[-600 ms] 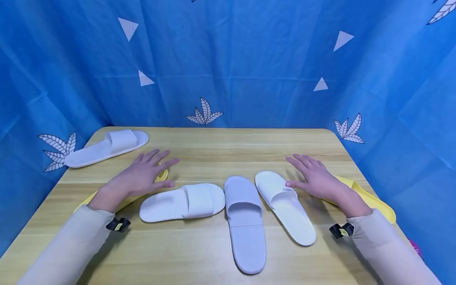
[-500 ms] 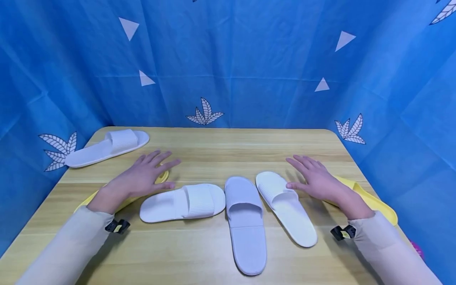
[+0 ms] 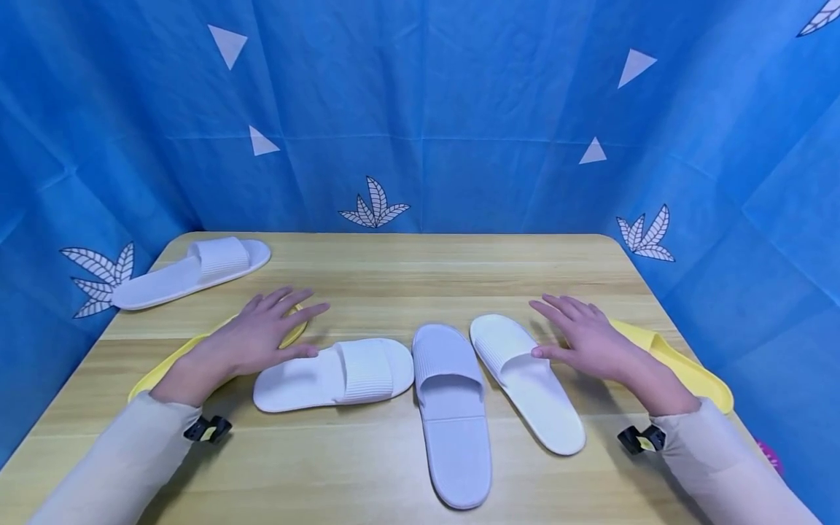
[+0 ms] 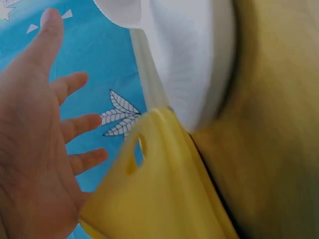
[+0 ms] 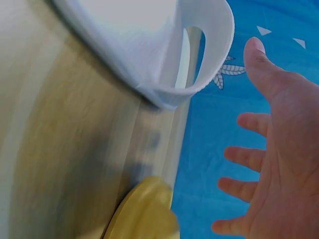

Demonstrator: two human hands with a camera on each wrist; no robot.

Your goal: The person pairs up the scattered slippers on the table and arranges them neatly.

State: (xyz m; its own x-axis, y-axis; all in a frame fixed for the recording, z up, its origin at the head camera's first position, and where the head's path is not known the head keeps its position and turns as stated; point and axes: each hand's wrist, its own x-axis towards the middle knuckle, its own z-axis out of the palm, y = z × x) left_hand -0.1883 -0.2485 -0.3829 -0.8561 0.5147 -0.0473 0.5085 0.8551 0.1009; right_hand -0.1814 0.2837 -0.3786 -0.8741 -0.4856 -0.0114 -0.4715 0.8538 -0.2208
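Note:
My left hand (image 3: 259, 335), fingers spread, hovers over a yellow slipper (image 3: 152, 373), hiding its middle. In the left wrist view the open palm holds nothing, beside that yellow slipper (image 4: 164, 184) and a white slipper (image 4: 179, 45). My right hand (image 3: 593, 339) is likewise spread and holds nothing. Its thumb overlaps a cream-white slipper (image 3: 541, 401) in the head view, and its wrist partly covers a second yellow slipper (image 3: 689, 375). Between the hands lie a white slipper (image 3: 298, 383), turned sideways, and a pale lavender slipper (image 3: 457, 452), pointing away from me.
Another white slipper (image 3: 160, 284) lies at the back left corner, its heel reaching the table's left edge. The wooden table (image 3: 420, 273) is bordered by a blue patterned curtain (image 3: 485, 87) behind and at both sides.
Both hands have drawn slightly back toward me, the right one also a little to the right. The head view has shifted a little. The slippers stay where they were.

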